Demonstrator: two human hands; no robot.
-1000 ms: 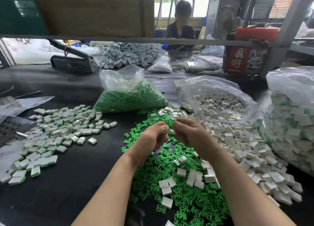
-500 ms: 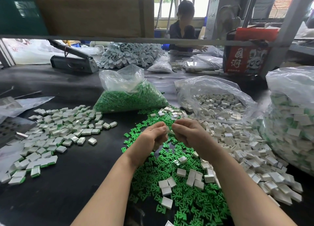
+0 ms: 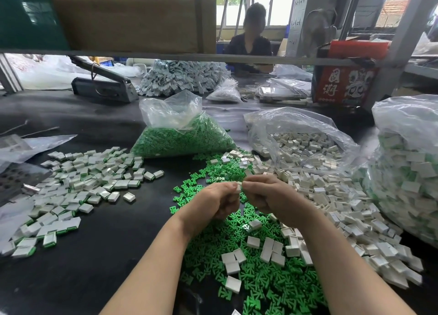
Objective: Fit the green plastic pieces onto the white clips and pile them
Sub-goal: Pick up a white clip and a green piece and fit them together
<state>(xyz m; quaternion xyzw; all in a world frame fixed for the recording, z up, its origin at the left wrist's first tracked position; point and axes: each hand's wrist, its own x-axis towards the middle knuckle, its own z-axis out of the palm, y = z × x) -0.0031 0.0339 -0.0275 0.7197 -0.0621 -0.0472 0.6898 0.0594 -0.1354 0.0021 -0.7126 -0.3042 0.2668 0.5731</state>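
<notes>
My left hand (image 3: 214, 202) and right hand (image 3: 269, 194) together pinching one small white plastic clip (image 3: 239, 186), above loose green plastic pieces (image 3: 258, 274), finished pile (image 3: 78, 186) far left.

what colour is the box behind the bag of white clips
Red, with white characters and artwork; the box shows in the head view.

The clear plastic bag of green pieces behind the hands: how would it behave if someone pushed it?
The clear plastic bag of green pieces would probably slump, not slide stiffly: it already sags into a low mound. Its open, crumpled top looks floppy, so pieces could spill onto the black tabletop.
</notes>
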